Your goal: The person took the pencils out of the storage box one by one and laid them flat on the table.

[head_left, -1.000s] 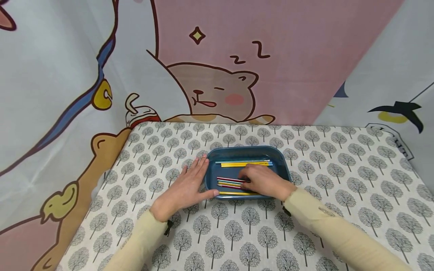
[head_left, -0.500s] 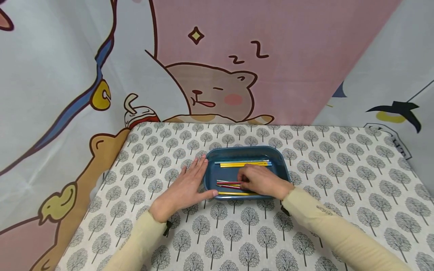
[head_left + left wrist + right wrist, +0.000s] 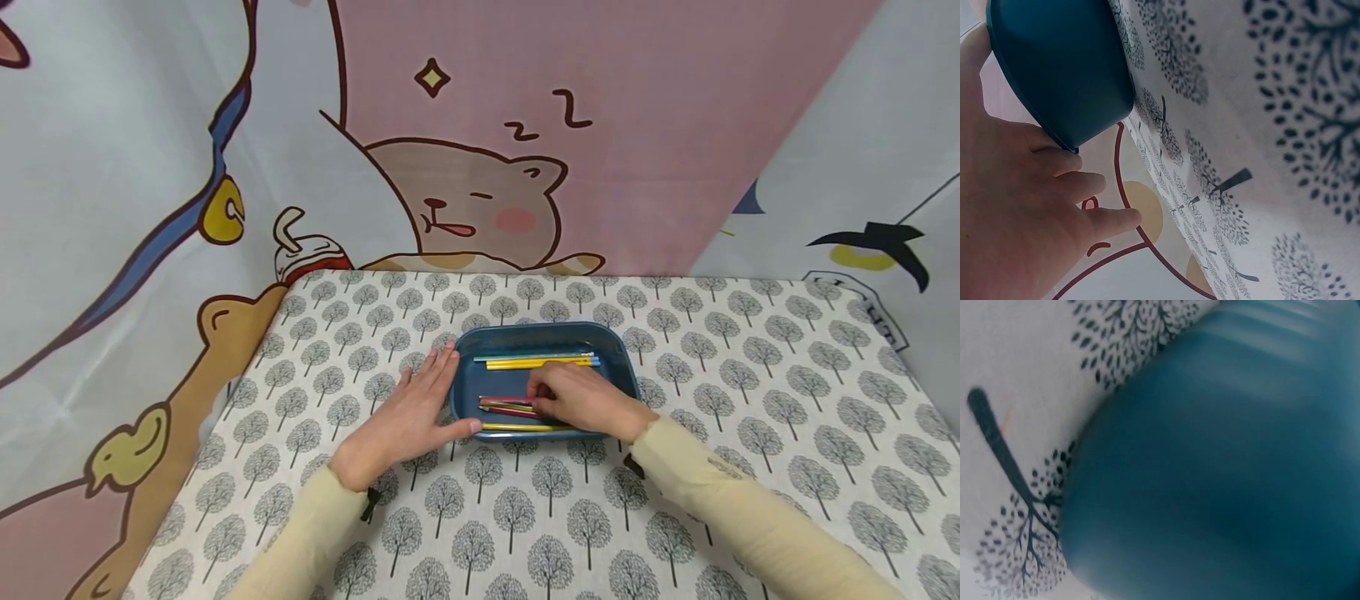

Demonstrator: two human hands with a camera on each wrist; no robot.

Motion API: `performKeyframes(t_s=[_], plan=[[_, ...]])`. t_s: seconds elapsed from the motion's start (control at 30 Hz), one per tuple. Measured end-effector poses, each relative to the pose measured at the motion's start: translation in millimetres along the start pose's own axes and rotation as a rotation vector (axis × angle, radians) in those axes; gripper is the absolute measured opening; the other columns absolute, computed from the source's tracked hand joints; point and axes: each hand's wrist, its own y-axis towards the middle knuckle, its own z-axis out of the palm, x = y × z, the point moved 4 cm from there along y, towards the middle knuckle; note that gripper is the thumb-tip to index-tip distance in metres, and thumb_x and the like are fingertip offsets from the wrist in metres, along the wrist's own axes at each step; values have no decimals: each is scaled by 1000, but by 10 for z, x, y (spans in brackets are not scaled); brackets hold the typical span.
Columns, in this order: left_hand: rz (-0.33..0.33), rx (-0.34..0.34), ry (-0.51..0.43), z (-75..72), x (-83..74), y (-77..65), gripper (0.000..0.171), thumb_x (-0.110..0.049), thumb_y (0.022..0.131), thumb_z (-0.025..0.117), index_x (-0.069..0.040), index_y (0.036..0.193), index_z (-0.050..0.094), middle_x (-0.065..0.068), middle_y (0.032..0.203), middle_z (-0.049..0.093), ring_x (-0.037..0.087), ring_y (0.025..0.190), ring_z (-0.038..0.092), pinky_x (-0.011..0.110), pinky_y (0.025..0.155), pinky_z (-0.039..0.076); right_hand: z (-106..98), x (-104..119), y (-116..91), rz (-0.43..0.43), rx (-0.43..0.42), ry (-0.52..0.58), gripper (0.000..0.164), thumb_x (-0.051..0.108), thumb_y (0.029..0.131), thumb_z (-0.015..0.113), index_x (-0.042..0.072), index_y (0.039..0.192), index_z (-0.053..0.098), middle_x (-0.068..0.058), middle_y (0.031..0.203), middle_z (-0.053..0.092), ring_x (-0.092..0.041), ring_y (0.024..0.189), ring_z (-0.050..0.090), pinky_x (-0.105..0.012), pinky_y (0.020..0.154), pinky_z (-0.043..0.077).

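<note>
A dark blue plastic bin [image 3: 498, 382] lies on the table with pencils inside it. My right hand [image 3: 588, 402] reaches in over the right side and pinches a small bunch of colored pencils [image 3: 504, 406], whose left ends stick out past the fingertips. Their right ends are hidden under the hand. My left hand [image 3: 408, 421] rests against the bin's left end, fingers straight, thumb at the front corner. In the left wrist view its fingers [image 3: 1088, 184] lie along the rim. Yellow pencils [image 3: 513, 364] lie along the back, and another yellow pencil [image 3: 517, 427] along the front wall.
A tree-print cloth [image 3: 517, 517] covers the table around the bin. Behind and to the left hangs a curtain [image 3: 637, 150] with cartoon animals. The right wrist view is mostly filled by the bin's outer wall [image 3: 1210, 487].
The colored pencils under my right hand have shifted, from lying spread side by side to a tighter, crossing bunch. My left hand stays at the bin's end.
</note>
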Motion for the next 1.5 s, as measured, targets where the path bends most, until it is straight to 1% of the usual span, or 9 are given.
performKeyframes(t_s=[0.1, 0.27, 0.47, 0.6, 0.8, 0.93, 1.07, 1.3, 1.5], plan=[[-2, 0, -7, -1, -3, 5, 109, -75, 94, 52, -2, 165, 11, 13, 173, 2, 38, 158, 10, 64, 123, 17, -70, 25, -48, 0, -46, 2, 3, 14, 96, 74, 16, 98, 73, 10, 87, 64, -8, 75, 57, -33, 68, 51], [-6, -2, -14, -12, -9, 9, 109, -75, 94, 53, -2, 165, 13, 14, 173, 5, 38, 158, 10, 63, 123, 18, -214, 79, -139, -22, -156, -35, 8, 18, 97, 74, 17, 105, 75, 8, 97, 66, -9, 83, 60, -37, 76, 53], [-11, 11, -8, -18, -18, 8, 108, -72, 95, 55, -2, 165, 12, 11, 172, -1, 37, 158, 9, 65, 123, 18, -379, 139, -274, -57, -260, -7, 9, 17, 97, 75, 17, 106, 76, 10, 97, 64, -8, 82, 58, -34, 74, 52], [-10, 20, 8, -21, -20, 9, 107, -72, 95, 54, -3, 165, 10, 9, 172, -3, 36, 158, 7, 64, 123, 17, -480, 180, -372, -81, -302, 34, 10, 14, 97, 74, 17, 106, 76, 10, 97, 64, -8, 83, 57, -33, 72, 51], [19, -5, 31, -28, -13, 19, 99, -68, 100, 49, -2, 164, 14, 11, 172, 2, 35, 158, 11, 63, 123, 18, -618, 193, -540, -47, -342, 31, 13, 18, 99, 72, 18, 112, 76, 10, 103, 64, -8, 86, 59, -33, 73, 51], [36, -45, 52, -23, -10, 30, 86, -59, 106, 42, -1, 164, 18, 15, 172, 11, 35, 158, 15, 64, 123, 21, -694, 164, -644, -46, -384, -2, 14, 16, 99, 72, 20, 112, 76, 11, 103, 64, -7, 87, 59, -34, 74, 51], [43, -75, 76, -18, -16, 52, 77, -51, 109, 42, -2, 164, 21, 16, 172, 15, 35, 157, 17, 64, 122, 21, -752, 112, -753, -66, -442, -45, 15, 13, 98, 73, 20, 110, 75, 11, 102, 64, -7, 85, 59, -33, 71, 51], [76, -76, 98, -34, -18, 96, 72, -43, 109, 47, 0, 163, 24, 16, 172, 15, 33, 157, 17, 66, 122, 19, -857, -23, -956, -37, -511, -81, 16, 10, 96, 74, 19, 110, 77, 9, 103, 66, -8, 88, 62, -32, 68, 51], [90, -65, 80, -45, 17, 110, 70, -38, 109, 47, 1, 162, 23, 15, 172, 13, 33, 157, 18, 65, 123, 18, -933, -208, -1110, -32, -558, -129, 19, 7, 94, 76, 18, 110, 78, 8, 103, 67, -8, 83, 58, -30, 65, 50]])
